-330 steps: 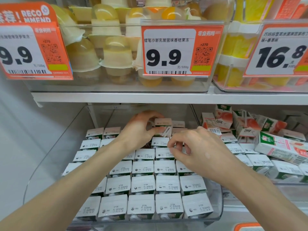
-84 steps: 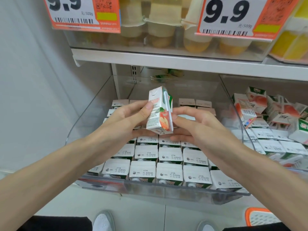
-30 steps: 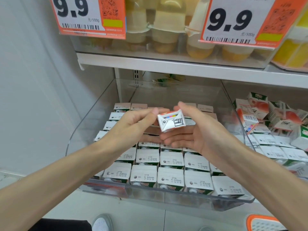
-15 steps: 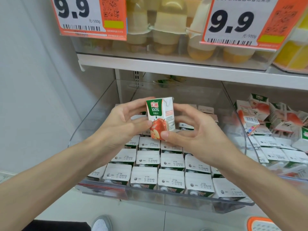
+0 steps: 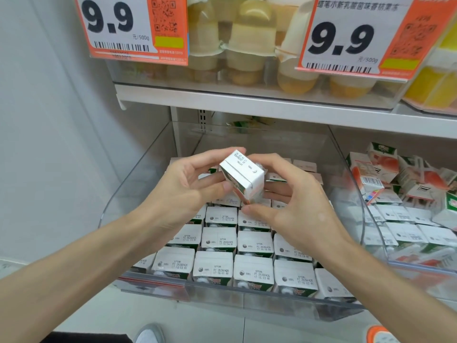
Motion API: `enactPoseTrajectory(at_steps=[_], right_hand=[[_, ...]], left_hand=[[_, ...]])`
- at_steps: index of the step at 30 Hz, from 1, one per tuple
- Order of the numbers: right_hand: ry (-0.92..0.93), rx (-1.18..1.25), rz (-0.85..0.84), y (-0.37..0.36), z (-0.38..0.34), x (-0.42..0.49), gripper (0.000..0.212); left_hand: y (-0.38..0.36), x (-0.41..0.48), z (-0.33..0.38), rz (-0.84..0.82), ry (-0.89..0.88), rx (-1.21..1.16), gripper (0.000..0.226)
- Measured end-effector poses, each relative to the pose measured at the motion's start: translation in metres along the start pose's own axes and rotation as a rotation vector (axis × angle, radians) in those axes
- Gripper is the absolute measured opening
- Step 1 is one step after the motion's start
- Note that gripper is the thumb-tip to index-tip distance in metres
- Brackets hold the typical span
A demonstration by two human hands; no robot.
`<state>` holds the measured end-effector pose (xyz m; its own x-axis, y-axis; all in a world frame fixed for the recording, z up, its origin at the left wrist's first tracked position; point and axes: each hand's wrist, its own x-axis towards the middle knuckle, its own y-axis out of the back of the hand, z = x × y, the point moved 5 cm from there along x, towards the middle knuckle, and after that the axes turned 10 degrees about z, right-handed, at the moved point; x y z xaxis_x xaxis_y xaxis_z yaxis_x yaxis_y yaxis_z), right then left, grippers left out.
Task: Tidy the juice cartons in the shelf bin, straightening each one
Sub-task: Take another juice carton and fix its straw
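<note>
One carton point(image 5: 243, 178) was clasped between the left hand point(image 5: 183, 186) and right hand point(image 5: 294, 206), fingers curled round opposite sides, above the bin point(image 5: 222, 297). Its date-stamped top was tilted toward the viewer, apparently being turned to match the rows point(image 5: 254, 243) standing tops-up directly beneath the grip, where it likely belonged.

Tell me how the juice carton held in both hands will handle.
Probably stiff: the juice carton shows crisp edges pinched between left hand and right hand. Likely stable set down, flat-faced like the packed cartons upright in the bin.
</note>
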<state>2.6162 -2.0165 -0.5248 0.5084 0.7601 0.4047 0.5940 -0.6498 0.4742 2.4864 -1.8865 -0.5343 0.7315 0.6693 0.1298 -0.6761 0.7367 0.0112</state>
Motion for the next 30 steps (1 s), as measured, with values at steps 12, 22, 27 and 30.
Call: enactPoseTrajectory(at_steps=[12,22,27,30], right_hand=[[-0.129,0.180,0.089,0.004,0.009,0.006,0.043],[-0.545,0.499,-0.157,-0.010,0.009,-0.001,0.034],[-0.659,0.559,-0.206,-0.020,0.003,-0.002,0.045],[-0.726,0.567,-0.208,-0.020,0.002,-0.001,0.039]], left_hand=[[0.007,0.000,0.005,0.109,-0.051,0.139,0.043],[0.007,0.001,0.001,0.129,0.027,0.115,0.045],[0.003,0.003,-0.008,0.132,0.128,0.112,0.053],[0.000,0.001,-0.008,0.093,0.139,0.136,0.044]])
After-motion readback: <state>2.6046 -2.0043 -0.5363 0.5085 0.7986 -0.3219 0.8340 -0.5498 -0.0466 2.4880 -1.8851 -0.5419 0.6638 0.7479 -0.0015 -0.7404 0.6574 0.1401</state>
